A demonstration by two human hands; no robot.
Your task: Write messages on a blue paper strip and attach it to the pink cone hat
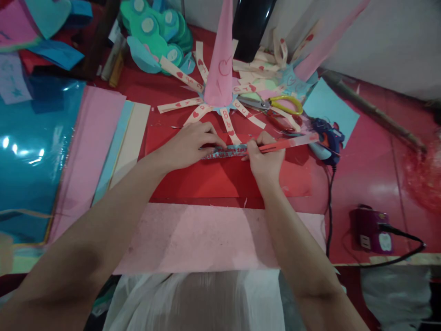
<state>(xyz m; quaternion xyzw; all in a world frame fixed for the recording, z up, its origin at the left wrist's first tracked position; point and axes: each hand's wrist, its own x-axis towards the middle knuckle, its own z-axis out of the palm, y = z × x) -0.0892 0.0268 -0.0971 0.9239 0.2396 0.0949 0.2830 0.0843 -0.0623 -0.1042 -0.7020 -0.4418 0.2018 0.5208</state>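
Steadying a narrow printed strip on red paper looked to be the step in hand; the worktop (374, 156) ran out on every side, with the red paper (206, 181) near its middle; along the paper's near edge lay a wide pink sheet (213, 234), flat and low, seemingly the easiest side for the forearms; left of the paper, stacked coloured sheets (103, 119) narrowed the room; beyond its far edge rose a pink cone (220, 78), whose lettered arm (226, 120) reached down close to the strip and could have caught on the fingers; off its right end sat a glue gun (325, 140), its cord trailing nearer, which limited a wide swing that way; beyond its far edge, right of the cone, rested yellow-handled scissors (285, 105).

The left hand (191, 145) was bent over the strip's left end, though whether it pinched or only pressed could not be told; the right hand (267, 158) grasped a slim red tool (299, 140), pen or cutter being unclear, with fingertips beside the strip's right end; the printed strip (229, 151) lay over the paper's far part; the next move seemed to call for level, light pressure at both ends.
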